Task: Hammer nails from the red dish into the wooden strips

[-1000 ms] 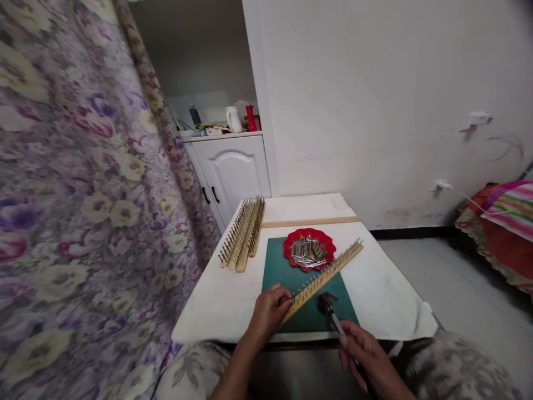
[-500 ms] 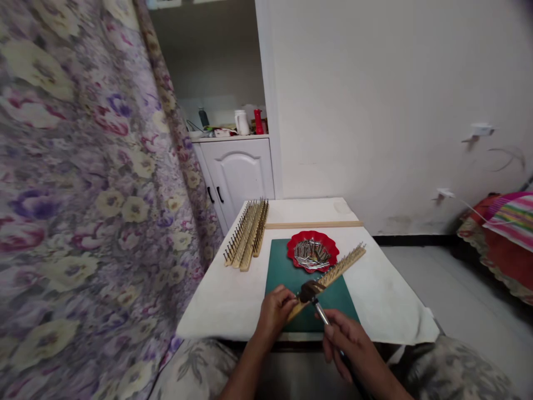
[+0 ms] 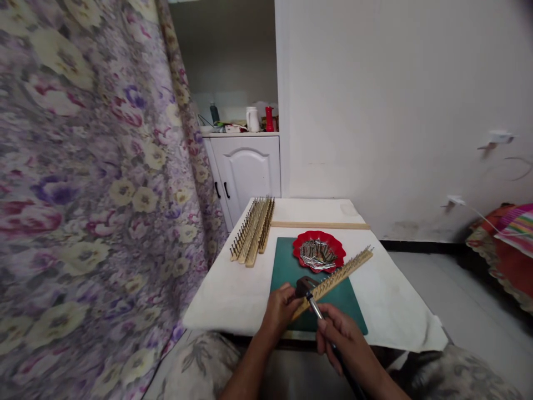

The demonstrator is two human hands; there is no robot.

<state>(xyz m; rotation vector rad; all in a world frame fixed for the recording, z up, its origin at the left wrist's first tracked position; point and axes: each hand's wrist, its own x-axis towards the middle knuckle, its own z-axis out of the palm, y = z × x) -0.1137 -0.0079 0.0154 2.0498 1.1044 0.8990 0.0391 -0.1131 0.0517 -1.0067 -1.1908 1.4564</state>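
Note:
My right hand is wrapped round the handle of a hammer with a dark head and a shiny metal neck. The hammer head is over the near end of a wooden strip that bears rows of upright nails. Beside the head, my left hand is closed in a pinch at the strip's near end, on a nail mostly hidden by the fingers and the hammer. Under the strip lies a green mat. Just beyond it, a red scalloped dish holds many loose nails.
Several nail-studded wooden strips lie side by side at the table's left. A bare wooden strip crosses the far part of the white-covered table. A floral curtain hangs at left, near a white cabinet.
The hammer head has shifted slightly left and up relative to the strip, closer over my left fingers. The whole view has shifted, so the table appears further right.

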